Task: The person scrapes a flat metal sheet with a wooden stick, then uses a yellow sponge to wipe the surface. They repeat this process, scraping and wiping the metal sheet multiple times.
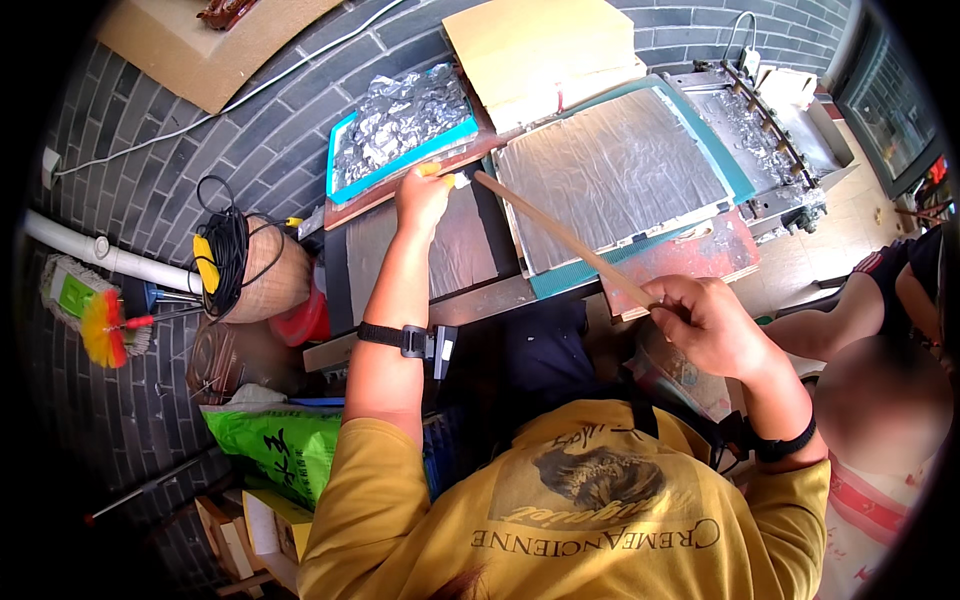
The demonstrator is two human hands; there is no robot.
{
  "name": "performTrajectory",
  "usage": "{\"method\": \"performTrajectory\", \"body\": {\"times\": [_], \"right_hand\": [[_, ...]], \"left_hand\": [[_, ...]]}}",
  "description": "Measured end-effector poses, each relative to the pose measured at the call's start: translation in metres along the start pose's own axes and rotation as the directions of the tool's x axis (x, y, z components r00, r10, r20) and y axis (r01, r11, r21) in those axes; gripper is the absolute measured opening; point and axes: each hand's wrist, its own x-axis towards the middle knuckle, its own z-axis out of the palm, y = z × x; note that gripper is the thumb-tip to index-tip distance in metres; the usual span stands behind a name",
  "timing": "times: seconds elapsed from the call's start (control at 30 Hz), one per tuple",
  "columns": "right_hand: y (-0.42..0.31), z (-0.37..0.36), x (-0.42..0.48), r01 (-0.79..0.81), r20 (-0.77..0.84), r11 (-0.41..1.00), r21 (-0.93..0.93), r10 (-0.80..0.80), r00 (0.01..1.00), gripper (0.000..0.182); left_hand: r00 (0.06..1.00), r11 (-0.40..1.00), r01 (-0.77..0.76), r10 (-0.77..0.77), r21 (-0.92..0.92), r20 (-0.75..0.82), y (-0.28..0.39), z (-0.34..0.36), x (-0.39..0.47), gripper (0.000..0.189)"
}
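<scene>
My right hand (701, 324) grips the near end of a long thin wooden stick (566, 238), which slants up and left. The stick's far tip is close to my left hand (421, 201), whose thumb and a finger wear yellow finger covers. A small white scrap (461, 180) shows at those fingertips; whether they pinch it is unclear. Below my left hand, a smooth silver foil sheet (465, 244) lies on a black board (337, 281). Under the stick's right side, a wrinkled silver foil sheet (615, 176) covers a stack on a teal mat (566, 281).
A blue tray (405, 160) heaped with crumpled foil (405, 116) stands at the back. Beside it is a stack of brown paper or board (544, 52). A metal machine (765, 142) sits at the right, and another person (877, 300) is nearby. A corded bundle (225, 262) hangs left.
</scene>
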Motion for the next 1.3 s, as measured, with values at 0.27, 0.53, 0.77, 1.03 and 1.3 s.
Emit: {"method": "performTrajectory", "body": {"times": [0.27,0.53,0.77,1.03,1.3], "right_hand": [[0.008,-0.001,-0.001,0.009,-0.014,1.0,0.01,-0.008,1.0,0.018],[-0.003,0.002,0.002,-0.013,0.042,1.0,-0.012,0.014,0.999,0.018],[-0.003,0.008,0.006,0.018,0.046,0.998,-0.056,-0.015,0.999,0.017],[0.002,0.017,0.018,0.056,0.049,0.995,-0.079,-0.052,0.997,0.018],[0.001,0.01,0.015,0.052,0.015,0.999,-0.017,-0.052,0.999,0.015]], "left_hand": [[0.972,0.954,0.152,-0.192,0.259,0.137,0.01,-0.008,0.003,0.008],[0.997,0.85,-0.082,0.072,0.52,0.04,-0.015,-0.016,0.001,0.032],[0.969,0.724,-0.247,0.179,0.644,0.171,-0.005,-0.017,-0.02,0.034],[0.95,0.745,-0.308,0.206,0.592,0.235,0.003,-0.013,-0.038,0.043],[0.938,0.466,-0.322,0.039,0.824,0.344,0.014,-0.02,-0.037,0.048]]}}
